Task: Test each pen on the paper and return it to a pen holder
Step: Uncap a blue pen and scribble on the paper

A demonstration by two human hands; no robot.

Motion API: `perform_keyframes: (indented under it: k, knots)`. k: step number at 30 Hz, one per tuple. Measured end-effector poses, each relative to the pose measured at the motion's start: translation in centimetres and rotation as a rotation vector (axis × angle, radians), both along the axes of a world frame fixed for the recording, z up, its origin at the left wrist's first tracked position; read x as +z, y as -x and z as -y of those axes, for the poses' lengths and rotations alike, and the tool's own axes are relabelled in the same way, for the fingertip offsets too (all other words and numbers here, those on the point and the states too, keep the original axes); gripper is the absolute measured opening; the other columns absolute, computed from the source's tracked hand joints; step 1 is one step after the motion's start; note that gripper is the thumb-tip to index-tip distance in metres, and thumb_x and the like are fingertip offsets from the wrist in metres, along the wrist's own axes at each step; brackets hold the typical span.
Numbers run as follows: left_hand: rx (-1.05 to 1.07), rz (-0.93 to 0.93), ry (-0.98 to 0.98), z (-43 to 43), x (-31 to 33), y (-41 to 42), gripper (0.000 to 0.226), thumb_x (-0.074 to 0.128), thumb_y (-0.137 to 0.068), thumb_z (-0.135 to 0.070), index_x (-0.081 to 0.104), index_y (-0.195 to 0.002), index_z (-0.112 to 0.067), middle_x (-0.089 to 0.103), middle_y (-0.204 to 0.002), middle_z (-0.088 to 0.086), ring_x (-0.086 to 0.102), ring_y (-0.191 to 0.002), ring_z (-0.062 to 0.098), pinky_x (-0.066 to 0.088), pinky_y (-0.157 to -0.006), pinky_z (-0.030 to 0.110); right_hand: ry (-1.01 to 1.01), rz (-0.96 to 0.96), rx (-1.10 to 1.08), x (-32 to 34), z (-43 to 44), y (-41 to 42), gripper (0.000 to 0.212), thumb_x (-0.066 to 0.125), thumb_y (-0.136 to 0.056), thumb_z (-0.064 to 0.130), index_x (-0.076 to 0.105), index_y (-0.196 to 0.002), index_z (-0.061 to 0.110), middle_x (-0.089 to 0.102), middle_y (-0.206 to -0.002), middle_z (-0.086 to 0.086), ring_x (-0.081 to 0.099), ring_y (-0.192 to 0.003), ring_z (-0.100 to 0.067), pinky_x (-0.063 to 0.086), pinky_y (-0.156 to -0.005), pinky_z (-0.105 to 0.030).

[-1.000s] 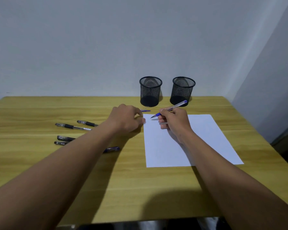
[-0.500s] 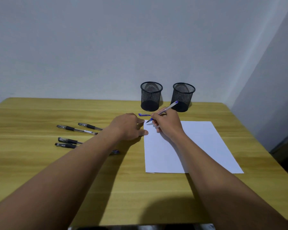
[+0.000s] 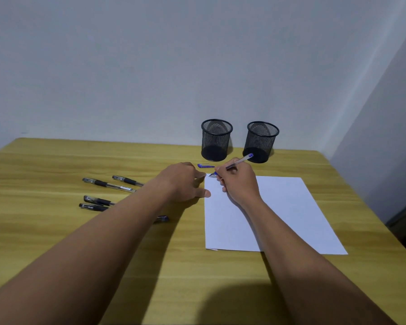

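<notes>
A slim pen (image 3: 235, 163) with a clear barrel and blue ends is gripped in the right hand (image 3: 240, 181), whose fingers are curled round its lower part. The pen is slanted, with its tip at the far left corner of the paper (image 3: 279, 212) and its blue back end raised beyond the paper's far edge. Whether a mark has been made there cannot be made out. A blue cap (image 3: 205, 165) is seen lying just beyond that same corner.

The left hand (image 3: 183, 181) is laid at the paper's left edge, its fingers loosely bent with nothing held and its thumb at the edge of the sheet.

Two black mesh pen holders are stood upright beyond the paper's far edge: the left holder (image 3: 216, 140) past the far left corner, the right holder (image 3: 260, 141) beside it. No pens are seen in either; only dark bases show through the mesh.

Four black pens with clear barrels are laid well to the left of the paper on the wooden table (image 3: 56, 231): a long pen (image 3: 108, 184), a shorter pen (image 3: 127, 180), and a nearer pair (image 3: 96, 203) lying close together. The ends of the shorter pen and the pair are covered by the left forearm. Another dark pen (image 3: 162, 218) is mostly hidden under that forearm, only one end showing. The paper's near edge is partly covered by the right forearm.
</notes>
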State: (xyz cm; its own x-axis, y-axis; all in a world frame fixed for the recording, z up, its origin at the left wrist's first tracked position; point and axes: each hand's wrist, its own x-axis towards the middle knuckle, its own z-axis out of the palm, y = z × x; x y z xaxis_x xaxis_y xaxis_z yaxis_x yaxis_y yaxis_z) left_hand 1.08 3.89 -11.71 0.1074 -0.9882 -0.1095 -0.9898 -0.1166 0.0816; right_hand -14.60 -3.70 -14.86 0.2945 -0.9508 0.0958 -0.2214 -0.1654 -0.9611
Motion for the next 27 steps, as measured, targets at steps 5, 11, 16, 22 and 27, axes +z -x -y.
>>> perform_keyframes:
  k: [5, 11, 16, 22, 27]
  knots:
    - [0.010, 0.000, -0.012, 0.20, 0.03, -0.09, 0.078, 0.055, -0.081, -0.072, 0.042, -0.147, -0.033, 0.050, -0.141, 0.004, 0.047, -0.130, 0.025, 0.043, -0.102, 0.040, 0.007, -0.050, 0.017, 0.01, -0.07, -0.03, 0.012, 0.070, -0.086, 0.012, 0.064, -0.076, 0.012, 0.067, -0.062, -0.006, 0.061, -0.055, -0.019, 0.049, -0.051, -0.030]
    - [0.014, 0.001, -0.018, 0.31, 0.16, 0.00, 0.078, 0.056, -0.082, -0.071, 0.041, -0.148, -0.032, 0.048, -0.143, 0.004, 0.045, -0.131, 0.025, 0.043, -0.102, 0.040, 0.023, -0.054, -0.011, 0.05, -0.07, 0.33, 0.009, 0.068, -0.088, 0.012, 0.065, -0.082, 0.005, 0.067, -0.063, -0.006, 0.060, -0.055, -0.018, 0.049, -0.050, -0.027]
    - [0.015, -0.005, -0.014, 0.49, 0.20, 0.00, 0.077, 0.057, -0.081, -0.070, 0.043, -0.147, -0.033, 0.050, -0.141, 0.004, 0.046, -0.130, 0.025, 0.044, -0.101, 0.040, 0.028, -0.067, -0.040, -0.03, 0.19, 0.46, 0.011, 0.067, -0.086, 0.013, 0.063, -0.081, 0.004, 0.068, -0.061, -0.007, 0.060, -0.051, -0.019, 0.051, -0.050, -0.029]
    - [0.015, 0.001, -0.013, 0.71, -0.05, -0.18, 0.077, 0.058, -0.080, -0.072, 0.045, -0.145, -0.032, 0.053, -0.138, 0.003, 0.049, -0.126, 0.025, 0.046, -0.096, 0.039, 0.046, -0.095, -0.091, -0.06, 0.41, 0.32, 0.013, 0.067, -0.089, 0.017, 0.061, -0.081, 0.009, 0.070, -0.066, -0.006, 0.060, -0.045, -0.013, 0.056, -0.053, -0.030]
    - [0.021, -0.023, -0.008, 0.81, -0.23, -0.28, 0.078, 0.059, -0.079, -0.071, 0.046, -0.145, -0.032, 0.053, -0.137, 0.003, 0.050, -0.125, 0.025, 0.046, -0.095, 0.039, 0.052, -0.114, -0.121, -0.16, 0.59, 0.17, 0.015, 0.067, -0.094, 0.023, 0.066, -0.088, 0.008, 0.072, -0.071, -0.004, 0.065, -0.046, -0.012, 0.061, -0.061, -0.037]
